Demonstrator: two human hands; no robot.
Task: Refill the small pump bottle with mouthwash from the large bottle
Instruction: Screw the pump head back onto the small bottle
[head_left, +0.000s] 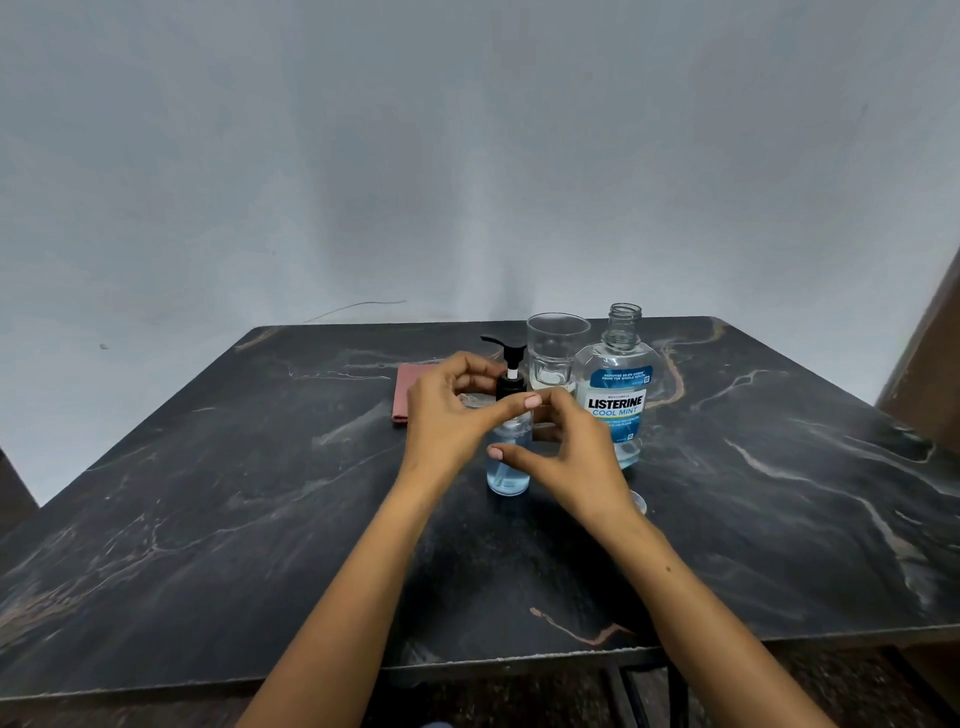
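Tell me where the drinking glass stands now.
In the head view the glass stands upright at the table's far side, right of centre, between the pump bottle and the large bottle.

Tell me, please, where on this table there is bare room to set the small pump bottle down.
The table is bare left of the left hand and folded cloth, and right of the large bottle. It is crowded mid-table: small pump bottle, glass, large bottle and right hand sit close together.
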